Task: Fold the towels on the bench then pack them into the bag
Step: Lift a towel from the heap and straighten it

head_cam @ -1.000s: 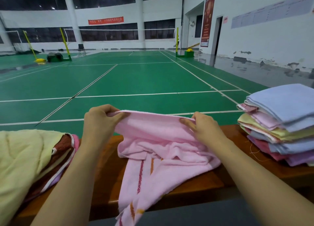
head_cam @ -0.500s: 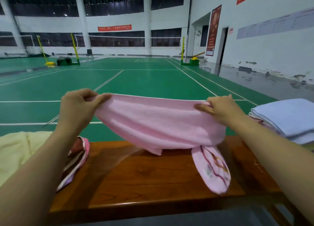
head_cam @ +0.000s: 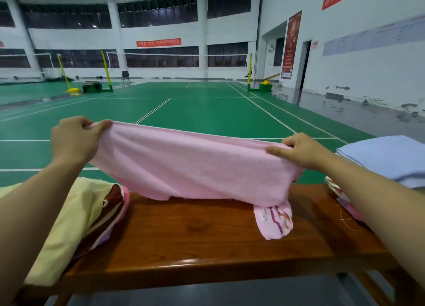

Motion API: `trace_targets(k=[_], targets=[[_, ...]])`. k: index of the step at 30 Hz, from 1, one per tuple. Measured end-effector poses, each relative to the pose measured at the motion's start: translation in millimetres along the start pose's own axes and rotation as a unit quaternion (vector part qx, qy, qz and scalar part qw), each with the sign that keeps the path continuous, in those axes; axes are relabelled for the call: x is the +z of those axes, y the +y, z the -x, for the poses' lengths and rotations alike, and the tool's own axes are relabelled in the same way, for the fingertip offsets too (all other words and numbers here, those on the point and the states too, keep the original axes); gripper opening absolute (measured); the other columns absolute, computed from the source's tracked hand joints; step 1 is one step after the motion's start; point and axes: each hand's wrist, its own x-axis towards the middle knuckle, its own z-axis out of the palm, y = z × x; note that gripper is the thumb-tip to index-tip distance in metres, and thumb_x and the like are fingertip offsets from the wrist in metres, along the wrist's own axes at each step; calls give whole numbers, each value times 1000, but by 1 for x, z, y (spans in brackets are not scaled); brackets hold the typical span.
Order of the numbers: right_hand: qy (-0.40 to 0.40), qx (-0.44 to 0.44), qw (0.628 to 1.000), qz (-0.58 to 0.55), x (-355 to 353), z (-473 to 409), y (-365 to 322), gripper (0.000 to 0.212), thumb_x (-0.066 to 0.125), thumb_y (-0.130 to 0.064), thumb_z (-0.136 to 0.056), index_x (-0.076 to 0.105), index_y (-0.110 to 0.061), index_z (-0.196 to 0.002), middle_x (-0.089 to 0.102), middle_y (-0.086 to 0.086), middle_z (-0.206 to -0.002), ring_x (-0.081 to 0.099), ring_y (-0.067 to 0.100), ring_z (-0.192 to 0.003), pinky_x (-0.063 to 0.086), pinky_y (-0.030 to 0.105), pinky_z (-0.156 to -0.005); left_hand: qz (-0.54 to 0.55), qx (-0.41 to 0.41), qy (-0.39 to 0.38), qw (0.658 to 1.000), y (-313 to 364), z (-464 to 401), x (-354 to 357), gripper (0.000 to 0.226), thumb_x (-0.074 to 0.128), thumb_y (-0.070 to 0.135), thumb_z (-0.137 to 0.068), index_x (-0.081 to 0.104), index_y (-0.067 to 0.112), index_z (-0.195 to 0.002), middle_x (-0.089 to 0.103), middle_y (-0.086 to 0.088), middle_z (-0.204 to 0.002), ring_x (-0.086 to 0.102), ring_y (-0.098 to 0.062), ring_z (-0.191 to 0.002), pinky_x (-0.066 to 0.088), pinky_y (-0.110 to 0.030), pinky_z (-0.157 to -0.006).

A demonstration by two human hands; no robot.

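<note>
A pink towel (head_cam: 195,165) hangs stretched between my two hands above the wooden bench (head_cam: 207,241). My left hand (head_cam: 73,140) pinches its upper left corner and my right hand (head_cam: 301,151) pinches the upper right corner. The towel's lower edge brushes the bench top, and a patterned end hangs down at the right. No bag is in view.
An unfolded heap with a pale yellow towel (head_cam: 66,223) and a brown striped one (head_cam: 112,204) lies at the bench's left end. A stack of folded towels, light blue on top (head_cam: 388,158), sits at the right end. Green court floor lies beyond the bench.
I have lifted the pink towel off the bench and spread my hands apart, so it now hangs stretched instead of lying crumpled. The view has tilted upward.
</note>
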Motion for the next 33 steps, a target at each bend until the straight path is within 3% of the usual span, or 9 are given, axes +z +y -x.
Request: trace_targets(k=[6,9,12,16,20,24,26,29,33], targets=[[-18,50,999,9,-10,4,11,82,56,-96,-56,50,-14,-60,42,5,-60,39,18,-54,30,31,-54,-44,-33,-10,998,-25,-5,-11,58,68,56,-90,75,-1,-100,71,-28,-103,63,-47,-98,47,-45,-82],[29,81,994,-68,-18,3,15,82,68,-86,-60,60,-5,-72,53,10,-68,48,22,-62,37,32,-59,-44,-50,-35,997,-28,0,-8,61,65,59,-91,74,0,-101,71,-26,-106,63,-43,-97,48,-45,-81],[82,96,979,-160,-33,0,12,73,83,-75,-52,57,-10,-72,57,6,-68,51,20,-62,38,30,-56,-22,-65,-51,996,-25,3,-6,61,65,59,-91,73,-1,-102,71,-25,-108,61,-39,-94,46,-43,-79],[108,70,972,-199,-63,-5,-5,53,84,-59,-66,57,-14,-74,59,2,-69,54,17,-61,42,29,-57,15,-68,-31,997,-10,3,-7,60,64,57,-92,71,-1,-104,70,-24,-108,60,-38,-92,46,-45,-82],[139,32,987,-68,-99,-5,-21,44,78,-51,-81,53,-15,-74,54,4,-72,50,19,-64,35,30,-56,43,-73,-2,996,2,-3,-19,60,64,55,-93,69,-2,-111,68,-24,-114,61,-42,-103,47,-48,-88],[196,10,980,45,-114,8,-24,56,72,-72,-75,59,-17,-80,59,3,-78,54,22,-71,38,31,-62,44,-63,10,997,15,1,-33,58,64,55,-93,69,0,-113,68,-24,-115,61,-43,-104,47,-48,-88],[188,8,977,103,-117,21,-26,78,55,-90,-67,61,-13,-69,57,4,-65,54,23,-62,33,28,-57,40,-47,11,998,22,7,-41,59,64,56,-92,69,1,-112,69,-24,-114,62,-43,-103,48,-48,-86],[187,12,977,98,-123,43,-28,87,54,-94,-65,60,-7,-63,51,4,-55,48,20,-52,26,25,-51,16,-8,12,1000,33,18,-55,59,64,55,-93,68,-1,-110,69,-25,-112,62,-44,-101,48,-48,-83],[218,19,974,54,-132,65,-26,68,67,-74,-70,56,-7,-73,55,9,-70,48,22,-63,29,30,-54,18,12,21,1000,50,29,-74,59,63,54,-94,68,-2,-110,69,-28,-113,62,-48,-103,48,-49,-85]])
